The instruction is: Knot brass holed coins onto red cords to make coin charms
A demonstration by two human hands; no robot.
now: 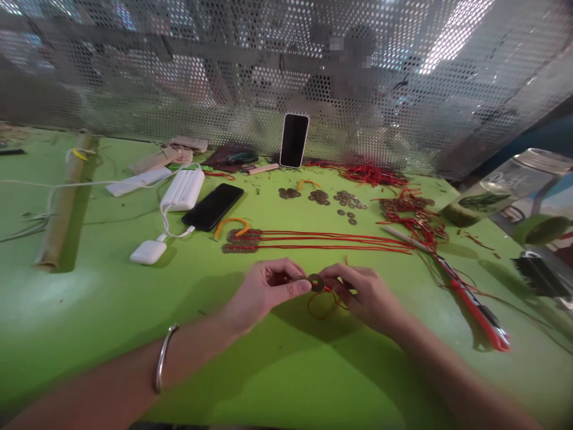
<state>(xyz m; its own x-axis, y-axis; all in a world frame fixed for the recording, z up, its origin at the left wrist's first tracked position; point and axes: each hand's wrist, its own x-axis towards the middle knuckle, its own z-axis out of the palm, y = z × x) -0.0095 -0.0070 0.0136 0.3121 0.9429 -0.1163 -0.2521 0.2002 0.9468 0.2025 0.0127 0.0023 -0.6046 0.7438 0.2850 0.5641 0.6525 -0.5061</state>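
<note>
Between thumb and fingers, my left hand (273,288) pinches a round brown coin with a square hole (317,283). My right hand (364,292) is closed at the coin's right side, with a thin red cord (329,313) at its fingertips that loops below toward the table. Whether the cord passes through the hole cannot be made out. Just beyond my hands lie rows of coins (242,240) with long red cords (335,240) stretching right from them. A curved orange piece (230,222) touches these rows. Farther back are small piles of loose coins (319,197).
A red-handled cutter (481,313) and a tangle of red cords with coins (407,212) lie right. A glass jar (505,185) and brush (541,275) stand beyond. Left are a black phone (213,206), white power bank (182,188), white case (148,252) and bamboo stick (65,206). Perforated metal (215,77) closes the back.
</note>
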